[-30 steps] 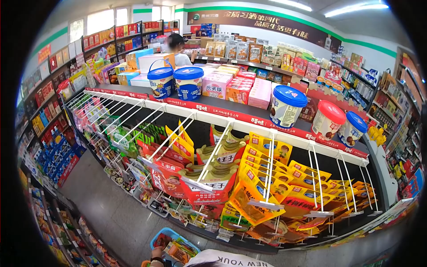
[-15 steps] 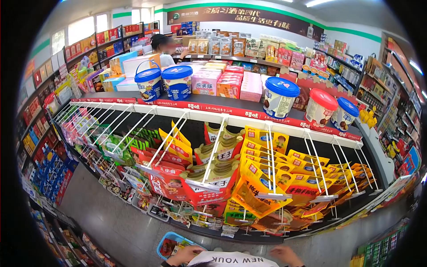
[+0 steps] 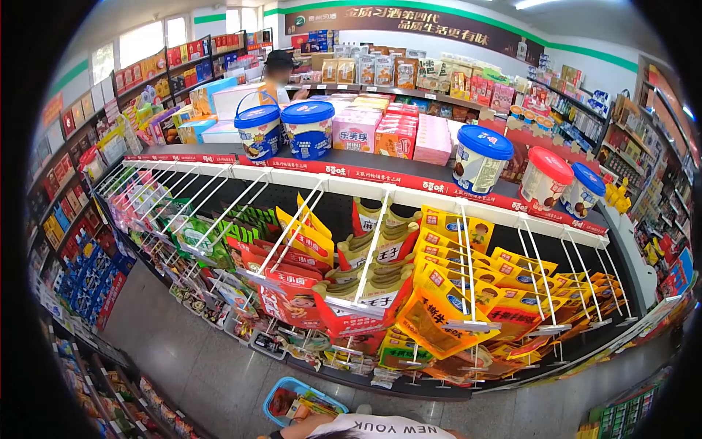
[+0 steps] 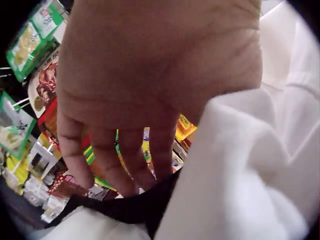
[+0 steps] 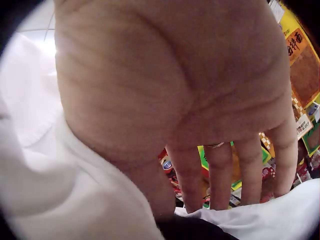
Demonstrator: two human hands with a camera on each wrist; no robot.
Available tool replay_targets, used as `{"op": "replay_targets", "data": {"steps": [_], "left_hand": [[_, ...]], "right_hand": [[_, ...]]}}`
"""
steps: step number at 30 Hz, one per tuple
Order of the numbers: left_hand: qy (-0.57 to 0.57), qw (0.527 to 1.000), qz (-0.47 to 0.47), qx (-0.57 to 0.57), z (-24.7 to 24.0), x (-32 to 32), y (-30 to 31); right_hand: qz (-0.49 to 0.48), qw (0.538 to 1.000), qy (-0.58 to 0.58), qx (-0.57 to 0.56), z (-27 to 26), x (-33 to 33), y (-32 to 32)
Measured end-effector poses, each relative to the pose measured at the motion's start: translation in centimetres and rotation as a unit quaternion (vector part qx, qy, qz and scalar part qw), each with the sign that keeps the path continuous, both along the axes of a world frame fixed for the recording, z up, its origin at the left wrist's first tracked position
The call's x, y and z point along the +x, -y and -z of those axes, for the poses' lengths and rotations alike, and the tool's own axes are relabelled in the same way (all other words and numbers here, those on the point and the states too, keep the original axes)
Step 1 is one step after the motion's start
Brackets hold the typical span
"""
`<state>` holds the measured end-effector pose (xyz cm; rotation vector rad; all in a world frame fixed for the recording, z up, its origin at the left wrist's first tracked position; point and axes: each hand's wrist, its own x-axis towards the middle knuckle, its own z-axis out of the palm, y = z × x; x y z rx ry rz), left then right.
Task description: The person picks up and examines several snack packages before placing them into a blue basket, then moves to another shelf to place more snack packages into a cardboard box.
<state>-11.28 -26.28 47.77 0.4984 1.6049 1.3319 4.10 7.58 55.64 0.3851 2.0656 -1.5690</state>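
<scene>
Both hands, visible at the lower edge of the head view half a second ago, have left that view; at left only a bare forearm shows clearly now. We find the white shirt at the bottom centre of the head view, and its loose cloth fills the near side of both wrist views.

State of grip: on our left hand, the fingers hang nearly straight with narrow gaps between them, tips at the edge of a dark fabric. On our right hand, the fingers are likewise extended and slightly apart, tips running behind a white fold. We cannot tell whether either thumb bears on the cloth.

We judge the step in hand to be handling the shirt. For good results, we should take matching folds on each side, draw evenly, and avoid bunching cloth over the wrists, where it blocks sight of the fingertips. Elbows are best kept in, since the yellow packets hang just ahead. We should also mind the blue basket, which appears to stand on the floor near our feet.
</scene>
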Motion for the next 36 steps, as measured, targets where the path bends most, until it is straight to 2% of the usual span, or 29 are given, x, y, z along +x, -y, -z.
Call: {"op": "replay_targets", "data": {"steps": [11,17,23,25,29,31,33,36], "left_hand": [[0.029,0.995,-0.083,-0.047,1.2,-0.3,3.8],[0.030,0.995,-0.083,-0.055,2.4,-1.0,2.3],[0.024,0.999,0.006,-0.042,4.0,-1.8,-2.8],[0.025,0.997,0.050,-0.045,4.6,-1.9,-4.5],[0.027,0.989,0.133,-0.054,5.0,-2.5,-7.2],[0.027,0.984,0.162,-0.061,5.0,-2.5,-8.5],[0.027,0.979,0.186,-0.073,5.1,-2.3,-9.5],[0.024,0.972,0.216,-0.092,5.2,-1.9,-11.0]], "right_hand": [[0.029,0.998,-0.054,0.033,-0.3,2.4,1.3],[0.047,0.991,-0.095,0.083,-1.2,6.3,2.1],[0.077,0.964,-0.185,0.174,-1.8,13.2,6.2],[0.103,0.954,-0.182,0.215,-2.0,14.7,8.2],[0.109,0.952,-0.046,0.282,-2.4,15.7,9.2],[0.191,0.954,-0.071,0.220,0.2,17.0,9.8],[0.121,0.940,-0.007,0.318,-2.7,16.9,9.1],[0.111,0.947,0.026,0.302,-5.0,17.8,7.7]]}}
